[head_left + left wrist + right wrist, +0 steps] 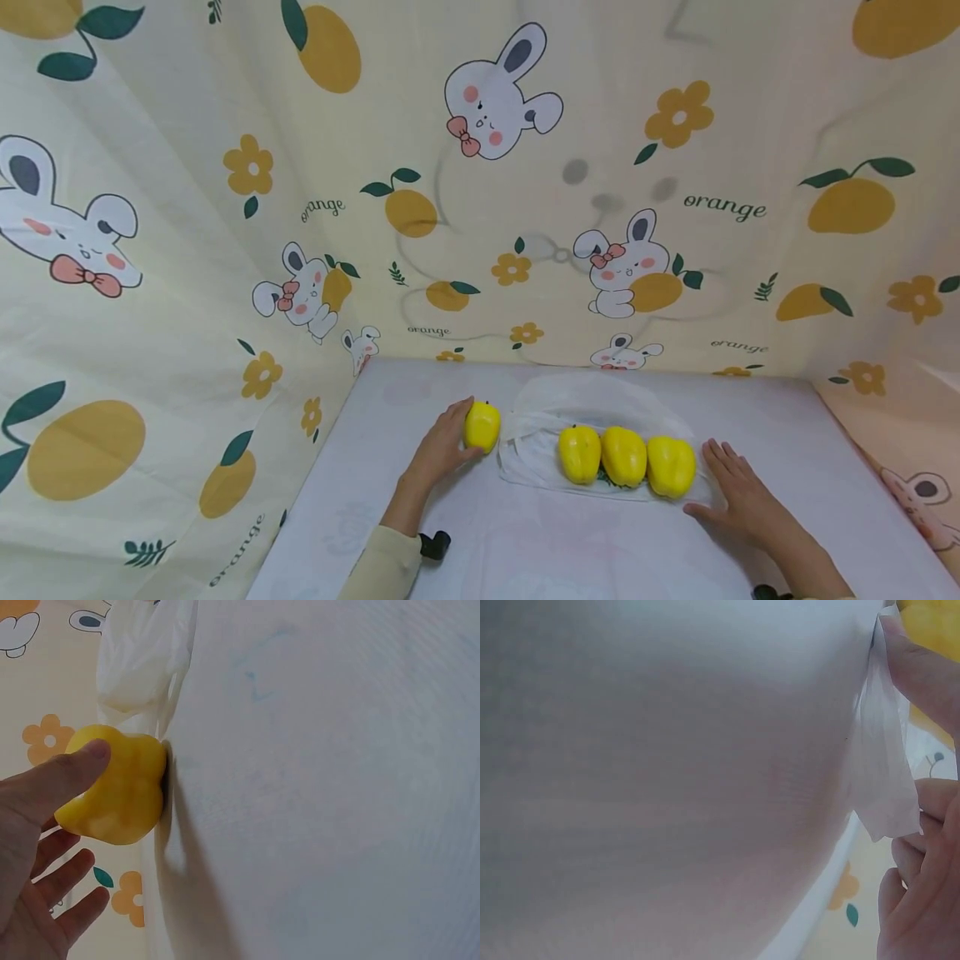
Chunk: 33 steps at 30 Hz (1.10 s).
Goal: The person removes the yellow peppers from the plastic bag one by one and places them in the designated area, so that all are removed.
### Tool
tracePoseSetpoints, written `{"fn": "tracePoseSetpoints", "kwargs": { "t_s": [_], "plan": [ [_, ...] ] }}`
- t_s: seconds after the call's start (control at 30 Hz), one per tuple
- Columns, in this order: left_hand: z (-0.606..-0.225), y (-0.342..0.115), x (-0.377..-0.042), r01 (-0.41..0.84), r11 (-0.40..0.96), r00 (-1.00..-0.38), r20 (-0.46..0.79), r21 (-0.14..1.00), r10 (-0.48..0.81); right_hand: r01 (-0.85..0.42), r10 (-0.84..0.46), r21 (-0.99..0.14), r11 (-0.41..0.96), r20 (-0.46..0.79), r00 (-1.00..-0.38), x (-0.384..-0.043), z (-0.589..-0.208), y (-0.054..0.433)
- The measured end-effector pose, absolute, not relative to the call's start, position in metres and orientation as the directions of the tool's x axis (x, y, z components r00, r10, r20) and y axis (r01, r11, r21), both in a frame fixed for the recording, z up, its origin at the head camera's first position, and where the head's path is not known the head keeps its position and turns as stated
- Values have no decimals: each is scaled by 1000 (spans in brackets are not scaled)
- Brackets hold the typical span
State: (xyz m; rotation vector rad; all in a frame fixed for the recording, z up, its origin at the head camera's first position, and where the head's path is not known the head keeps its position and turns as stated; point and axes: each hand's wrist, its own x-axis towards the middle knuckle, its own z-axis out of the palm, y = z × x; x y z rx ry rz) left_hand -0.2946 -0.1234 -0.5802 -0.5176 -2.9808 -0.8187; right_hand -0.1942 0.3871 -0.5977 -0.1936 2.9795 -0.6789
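Note:
My left hand (442,446) pinches a yellow bell pepper (482,427) between thumb and forefinger, left of a white plastic bag (525,467). In the left wrist view, the thumb lies across the side of the pepper (124,791), and the other fingers are spread apart below it. Three more yellow bell peppers (624,457) stand in a row on the bag. Beside the rightmost pepper (671,467), my right hand (742,492) has its fingers extended. Its thumb (926,679) touches the edge of the bag (885,765) in the right wrist view.
A pale cloth covers the table (570,550). Behind it and along its sides hangs a cream curtain (480,200) printed with rabbits, oranges and flowers. Some green print (615,482) shows on the bag beneath the peppers.

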Motion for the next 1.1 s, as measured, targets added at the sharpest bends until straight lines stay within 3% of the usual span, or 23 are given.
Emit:
{"fn": "tracePoseSetpoints", "kwargs": {
  "t_s": [0.5, 0.8, 1.1],
  "plan": [
    [-570, -115, -290, 328, 809, -943, 127, 488, 306, -109, -141, -436, 893, -42, -989, -194, -596, 387],
    [-571, -101, -281, 437, 748, -898, 196, 500, 393, -108, -139, -438, 893, -39, -989, -193, -598, 388],
    [-568, -90, -276, 518, 770, -854, 270, 372, 444, -127, -156, -445, 886, -29, -987, -193, -601, 390]
  ]
}}
